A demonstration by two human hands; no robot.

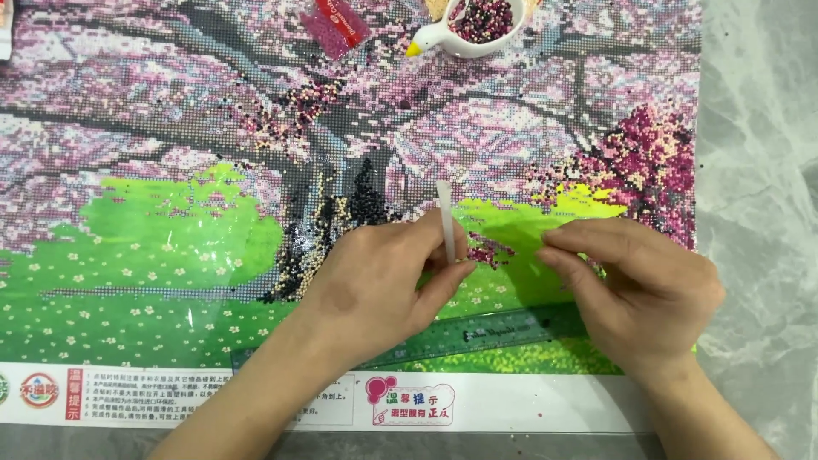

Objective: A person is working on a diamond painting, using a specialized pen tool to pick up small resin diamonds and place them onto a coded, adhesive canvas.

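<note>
Pale crinkled plastic sheet (758, 170) along right edge, bare. Bead-mosaic canvas (170, 128) filling the rest, grainy, glossy film over green lower left. Left hand (375, 281) pinching slim white pen (446, 220) upright near bottom centre. Right hand (639, 285) beside, fingertips nipped together; contents indiscernible. Green translucent ruler (477, 332) beneath. White swan-shaped dish (464, 38) at top edge.

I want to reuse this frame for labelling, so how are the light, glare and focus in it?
Head view: light is soft and even, with only faint shadow under the left hand and right hand; the clear film on the canvas throws pale glare over the green area; the white pen and green ruler look sharp; no clear blur.
</note>
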